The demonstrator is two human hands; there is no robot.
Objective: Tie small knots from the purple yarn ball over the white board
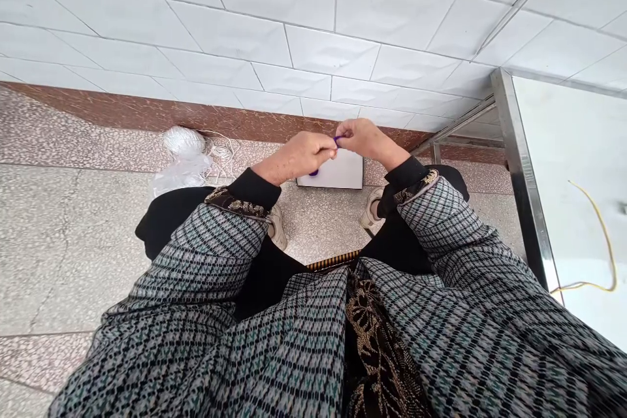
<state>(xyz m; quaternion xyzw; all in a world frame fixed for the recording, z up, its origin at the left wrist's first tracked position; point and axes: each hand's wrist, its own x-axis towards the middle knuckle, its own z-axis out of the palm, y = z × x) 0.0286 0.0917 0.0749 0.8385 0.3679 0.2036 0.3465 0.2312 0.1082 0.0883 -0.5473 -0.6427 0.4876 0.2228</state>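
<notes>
I've got the right hand (365, 138) pinching a thin purple strand (337, 138) by its fingertips. The left hand (306, 153) is closed at the fingertips just beside it and seems to grip the same strand; the exact contact is too small to tell. A purple bit (314, 172) shows under the left hand; can't tell if it joins the strand. Both hands are over a white box (337, 173) on the floor (318, 222), between the shoes. White string ball (183, 140), loose cord (223, 151) and plastic bag (179, 173) lie on the left.

For good handling, I'd pinch close to the working point, use light, even tension and leave the fingertips uncovered to my view. Pulling hard could make the strand slip or knot up.
</notes>
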